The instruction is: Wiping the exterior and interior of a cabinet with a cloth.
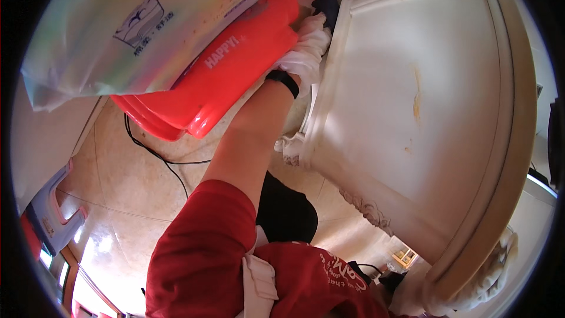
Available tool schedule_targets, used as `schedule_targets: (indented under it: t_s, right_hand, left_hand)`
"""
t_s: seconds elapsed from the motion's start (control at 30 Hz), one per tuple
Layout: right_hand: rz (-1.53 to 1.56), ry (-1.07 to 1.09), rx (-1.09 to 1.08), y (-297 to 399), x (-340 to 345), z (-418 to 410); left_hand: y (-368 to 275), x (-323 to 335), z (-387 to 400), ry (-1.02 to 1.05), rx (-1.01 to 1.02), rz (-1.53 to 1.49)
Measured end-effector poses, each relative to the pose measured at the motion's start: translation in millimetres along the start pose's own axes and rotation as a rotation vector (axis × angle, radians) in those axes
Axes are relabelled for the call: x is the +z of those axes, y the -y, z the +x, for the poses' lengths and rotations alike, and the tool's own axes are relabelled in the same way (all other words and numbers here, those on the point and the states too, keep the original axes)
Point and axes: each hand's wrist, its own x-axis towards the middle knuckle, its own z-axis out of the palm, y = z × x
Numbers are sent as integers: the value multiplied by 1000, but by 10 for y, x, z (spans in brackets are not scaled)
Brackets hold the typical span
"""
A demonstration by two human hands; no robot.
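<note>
My left arm reaches forward to the far end of a white cabinet [397,75] with carved trim. My left hand [309,46] wears a loose, translucent white glove below a black wristband [282,81]. A dark bundle [327,6], apparently cloth, is at its fingertips against the cabinet's edge; the fingers are largely hidden. At the lower right my right hand [485,274], gloved too, grips the tan outer edge of the cabinet's top [507,194]. Yellow-brown marks [416,97] streak the white panel.
A red plastic stool [238,66] stands left of my forearm, under a large printed plastic package [132,31]. Black cables [163,159] run over the tiled floor [119,176]. A blue-grey and pink plastic stool [57,216] stands at the far left.
</note>
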Motion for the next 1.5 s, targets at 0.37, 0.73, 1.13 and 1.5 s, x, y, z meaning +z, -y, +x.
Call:
schedule_targets:
  t_s: [0.37, 0.73, 1.13, 1.5]
  right_hand:
    - [4, -1, 63, 24, 17, -76]
    - [-36, 16, 122, 3, -191, -208]
    - [-27, 108, 161, -143, -193, -319]
    - [103, -188, 266, 219, 235, -160]
  left_hand:
    - [103, -151, -1005, -240, 198, 9]
    - [-661, 193, 133, -238, 358, 327]
    - [-574, -67, -754, 30, 435, 1085]
    - [-844, 96, -224, -57, 448, 1142]
